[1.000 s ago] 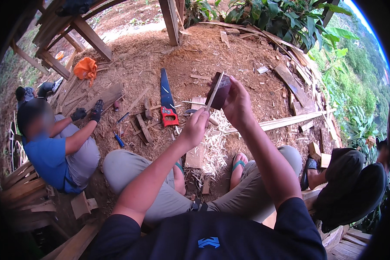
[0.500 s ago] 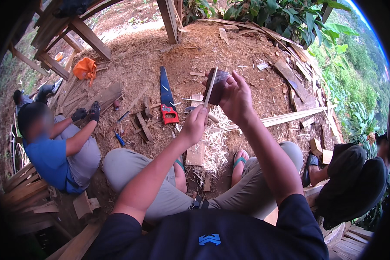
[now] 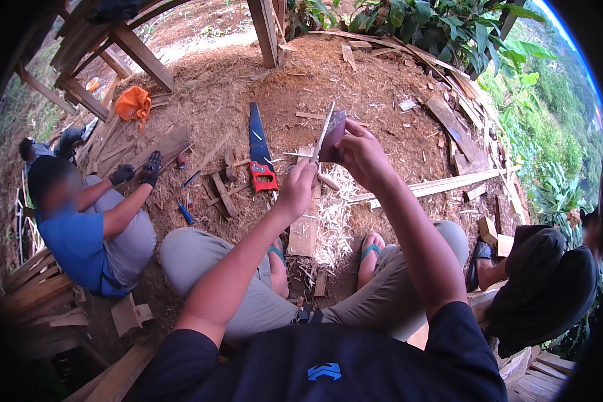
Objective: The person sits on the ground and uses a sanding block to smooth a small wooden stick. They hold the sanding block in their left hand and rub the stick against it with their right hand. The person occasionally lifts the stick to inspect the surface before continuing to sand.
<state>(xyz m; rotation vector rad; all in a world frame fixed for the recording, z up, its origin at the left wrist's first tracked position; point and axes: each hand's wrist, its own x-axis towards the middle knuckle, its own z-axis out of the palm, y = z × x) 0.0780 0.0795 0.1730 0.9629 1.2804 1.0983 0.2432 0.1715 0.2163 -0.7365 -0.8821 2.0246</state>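
My left hand pinches the lower end of a slim, pale wooden stick, which points up and away from me. A dark reddish-brown sheet of sandpaper is gripped by my right hand, with fingers and thumb closed on its right side. The sheet's left edge lies right against the stick or just behind it; I cannot tell whether they touch. Beneath my hands, a wooden block lies among pale wood shavings. A rounded wooden handle shows just beyond them.
A handsaw with a red handle lies ahead, left of my hands. A blue-handled tool and wood scraps are further left. A gloved co-worker sits at left; another person's leg is at right. Long planks lie right.
My right hand has turned and closed more around the sandpaper, its fingers now bent over the sheet. The stick leans slightly more to the right, and my left hand has shifted a little left.
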